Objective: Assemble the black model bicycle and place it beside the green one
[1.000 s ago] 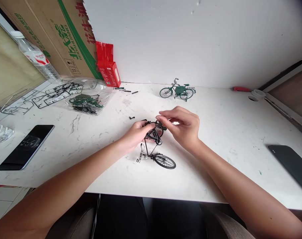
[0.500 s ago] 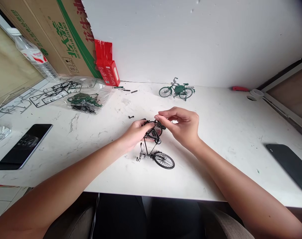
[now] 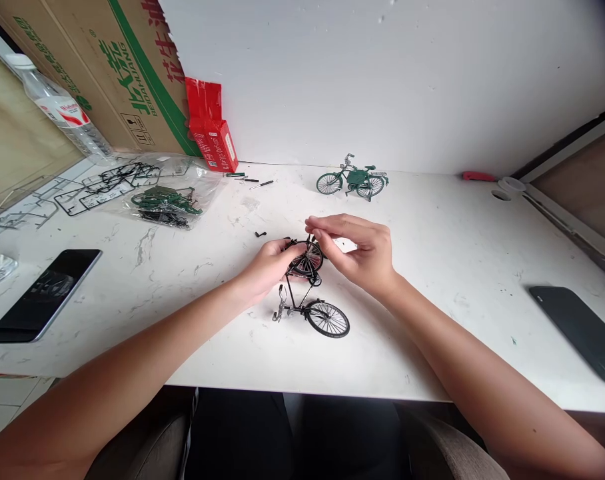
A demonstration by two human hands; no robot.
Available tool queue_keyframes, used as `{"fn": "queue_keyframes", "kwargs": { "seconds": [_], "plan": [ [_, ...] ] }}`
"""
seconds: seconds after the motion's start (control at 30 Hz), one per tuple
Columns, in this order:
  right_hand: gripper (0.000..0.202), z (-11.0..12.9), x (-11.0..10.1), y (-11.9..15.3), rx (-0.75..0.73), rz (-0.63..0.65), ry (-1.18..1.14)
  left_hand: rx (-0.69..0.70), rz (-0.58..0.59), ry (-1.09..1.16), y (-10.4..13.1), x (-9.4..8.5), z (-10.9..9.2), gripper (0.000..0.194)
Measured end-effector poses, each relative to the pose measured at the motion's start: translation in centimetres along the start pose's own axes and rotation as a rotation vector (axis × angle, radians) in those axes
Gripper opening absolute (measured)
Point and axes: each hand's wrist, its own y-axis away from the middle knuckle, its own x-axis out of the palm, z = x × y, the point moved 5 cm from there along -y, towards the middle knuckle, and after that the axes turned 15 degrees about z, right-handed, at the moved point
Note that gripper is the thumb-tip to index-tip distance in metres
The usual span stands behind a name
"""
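A black model bicycle (image 3: 328, 319) lies tilted on the white table, its handlebar and front wheel toward me. My left hand (image 3: 272, 267) grips it around the rear wheel, thumb on the near side. Above that wheel, my right hand (image 3: 360, 243) is closed, thumb and forefinger nearly together at a thin dark part. Whether that part is loose or belongs to the bicycle I cannot make out. To the left of the wheel a small black piece (image 3: 260, 234) lies on the table.
A green model bicycle (image 3: 355, 179) stands at the back. On the left are a plastic bag of parts (image 3: 170, 203), black sprue frames (image 3: 102, 190), a bottle (image 3: 65, 110), a phone (image 3: 45, 293) and a red box (image 3: 215, 143). Small screwdrivers (image 3: 251, 181) lie behind; a dark case (image 3: 577, 330) is at right.
My right hand has shifted slightly left, its fingertips now over the top of the rear wheel. My left hand keeps its hold on the bicycle. The view has moved a little.
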Motion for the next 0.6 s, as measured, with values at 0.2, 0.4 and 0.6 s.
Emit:
{"fn": "queue_keyframes", "kwargs": {
  "seconds": [0.2,0.4,0.6],
  "plan": [
    [0.018,-0.67,0.27,0.18,0.046,-0.026,-0.114,0.013,-0.011,0.011,0.00,0.00,-0.09,0.031],
    [0.008,-0.46,0.17,0.47,0.129,-0.091,-0.153,0.018,-0.009,-0.004,0.04,0.14,-0.17,0.032],
    [0.017,-0.36,0.23,0.63,0.127,-0.145,-0.147,0.008,-0.012,-0.004,0.04,0.00,-0.08,0.036]
  ]
}}
